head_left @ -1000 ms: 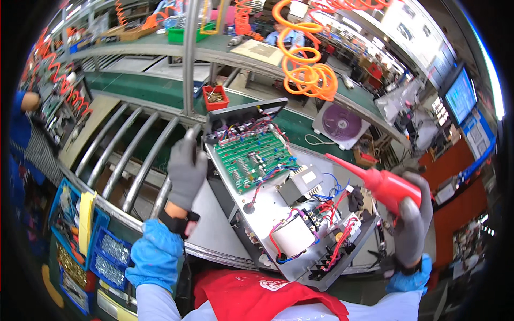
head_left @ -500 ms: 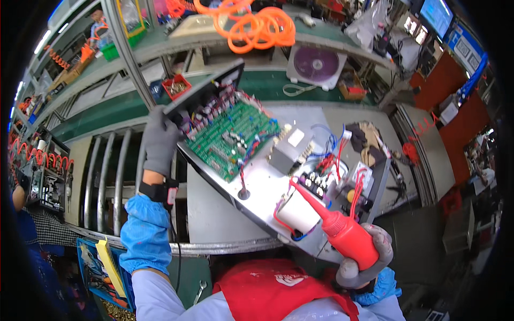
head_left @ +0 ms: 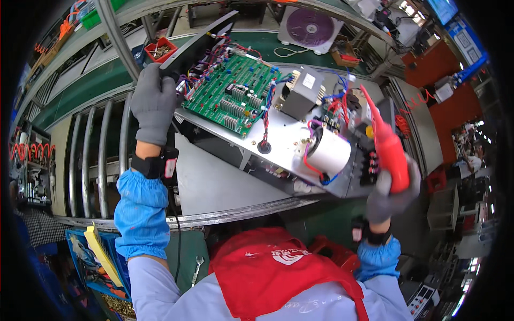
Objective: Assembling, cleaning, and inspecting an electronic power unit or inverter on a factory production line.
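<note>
Gripping a red squeeze bottle (head_left: 392, 158) in the gloved right hand (head_left: 386, 201), closed firmly around its lower body. Slanting along its long axis from the palm away from the body and slightly leftward, up to a slim, tapering nozzle (head_left: 370, 109). Seen across the right end of an opened metal chassis (head_left: 281, 134), just beside the black terminal block (head_left: 368, 170) and to the right of the white cylinder (head_left: 333, 153).

As for the chassis: resting on the grey counter (head_left: 222, 184), mostly to the left of the bottle, with its long axis running from far left to near right, so crossing the line of the bottle rather than matching it. Nearer to the right hand at the cylinder end; nearer to the left hand (head_left: 153, 107) at the end with the green circuit board (head_left: 227, 96). Between the board and the bottle, a boxy grey transformer (head_left: 302, 95).

At the far-left corner, the left hand, gloved, with bent fingers by the raised black panel (head_left: 201, 45); with fingertips partly hidden, cannot tell whether clasping the edge or merely resting there. Beyond, a red bin (head_left: 161, 50); to the left, metal rollers (head_left: 103, 160).
</note>
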A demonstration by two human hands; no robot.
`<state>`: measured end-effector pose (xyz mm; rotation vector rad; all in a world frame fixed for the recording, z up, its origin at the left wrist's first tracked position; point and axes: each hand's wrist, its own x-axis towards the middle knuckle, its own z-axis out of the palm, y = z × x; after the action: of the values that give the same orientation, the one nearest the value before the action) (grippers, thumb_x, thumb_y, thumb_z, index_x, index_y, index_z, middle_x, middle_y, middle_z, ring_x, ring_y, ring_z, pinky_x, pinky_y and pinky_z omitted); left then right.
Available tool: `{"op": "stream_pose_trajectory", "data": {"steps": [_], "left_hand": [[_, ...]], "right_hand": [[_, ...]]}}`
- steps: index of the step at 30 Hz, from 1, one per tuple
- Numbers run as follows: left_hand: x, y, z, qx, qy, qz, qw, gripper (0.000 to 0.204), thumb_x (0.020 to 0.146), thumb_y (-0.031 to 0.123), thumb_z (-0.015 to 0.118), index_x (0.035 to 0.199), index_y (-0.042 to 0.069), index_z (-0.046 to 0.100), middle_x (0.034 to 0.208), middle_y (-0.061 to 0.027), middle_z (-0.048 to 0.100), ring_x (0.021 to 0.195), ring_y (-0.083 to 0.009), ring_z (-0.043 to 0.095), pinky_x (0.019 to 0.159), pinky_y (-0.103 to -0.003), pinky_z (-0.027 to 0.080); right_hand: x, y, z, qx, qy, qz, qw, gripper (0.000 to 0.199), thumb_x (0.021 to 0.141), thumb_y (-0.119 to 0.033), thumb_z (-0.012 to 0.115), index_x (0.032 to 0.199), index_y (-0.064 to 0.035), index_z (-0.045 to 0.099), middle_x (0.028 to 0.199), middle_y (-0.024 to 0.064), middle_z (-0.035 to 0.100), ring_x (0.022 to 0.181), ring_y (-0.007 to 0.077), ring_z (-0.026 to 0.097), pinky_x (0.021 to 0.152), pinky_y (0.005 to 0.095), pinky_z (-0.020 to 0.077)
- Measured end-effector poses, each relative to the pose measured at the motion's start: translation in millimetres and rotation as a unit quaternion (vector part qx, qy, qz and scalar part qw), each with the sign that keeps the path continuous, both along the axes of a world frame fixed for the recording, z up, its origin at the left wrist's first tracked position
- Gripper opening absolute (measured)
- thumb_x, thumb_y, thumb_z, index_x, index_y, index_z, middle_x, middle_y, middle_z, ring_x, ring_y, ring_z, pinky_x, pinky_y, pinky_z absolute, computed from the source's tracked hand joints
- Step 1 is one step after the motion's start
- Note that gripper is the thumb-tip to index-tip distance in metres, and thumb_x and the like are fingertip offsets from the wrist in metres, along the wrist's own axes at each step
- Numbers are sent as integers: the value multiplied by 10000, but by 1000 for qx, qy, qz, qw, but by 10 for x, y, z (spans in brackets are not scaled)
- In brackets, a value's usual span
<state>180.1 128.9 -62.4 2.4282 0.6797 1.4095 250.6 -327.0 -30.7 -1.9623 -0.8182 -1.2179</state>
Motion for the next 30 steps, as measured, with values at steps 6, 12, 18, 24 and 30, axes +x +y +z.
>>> {"op": "stream_pose_trajectory", "data": {"steps": [6, 12, 18, 24, 30], "left_hand": [[-105, -205, 4, 6, 1, -25, 1000, 255, 825, 179, 584, 1055, 71, 574, 971, -114, 600, 851, -316, 629, 702, -395, 503], [-377, -234, -174, -138, -10, -139, 981, 430, 822, 177, 613, 1217, 21, 545, 1062, -142, 604, 947, -291, 616, 839, -361, 484], [-389, -565, -622, -242, -131, -98, 956, 486, 857, 86, 616, 1313, -30, 496, 1183, -136, 595, 1045, -166, 583, 921, -265, 457], [-557, -1644, -1301, -460, -112, -90, 876, 376, 809, 165, 652, 1151, 20, 598, 1077, -122, 643, 991, -231, 629, 876, -338, 491], [-564, -2386, -1964, -581, -59, -89, 807, 352, 802, 177, 645, 1104, -1, 620, 1030, -145, 660, 903, -250, 642, 827, -339, 500]], "right_hand": [[286, -29, 193, -30, 42, -26, 998, 469, 868, -107, 659, 1274, 27, 467, 1219, 153, 543, 1062, 246, 568, 945, 368, 464], [-524, -31, 310, 153, 259, 57, 952, 483, 778, -60, 604, 1237, 28, 485, 1182, 154, 512, 1025, 238, 553, 922, 375, 466], [-1241, 72, -97, -23, 214, 143, 966, 575, 650, 0, 640, 1199, -14, 470, 1074, 169, 511, 945, 289, 578, 855, 425, 502], [-1294, 10, -449, -182, 172, 111, 962, 600, 632, 12, 718, 1183, -29, 485, 1086, 186, 532, 914, 320, 590, 800, 405, 510], [-1181, -41, -777, -205, 92, 56, 973, 585, 655, 29, 750, 1187, -21, 512, 1118, 192, 520, 956, 327, 585, 836, 391, 503]]}}
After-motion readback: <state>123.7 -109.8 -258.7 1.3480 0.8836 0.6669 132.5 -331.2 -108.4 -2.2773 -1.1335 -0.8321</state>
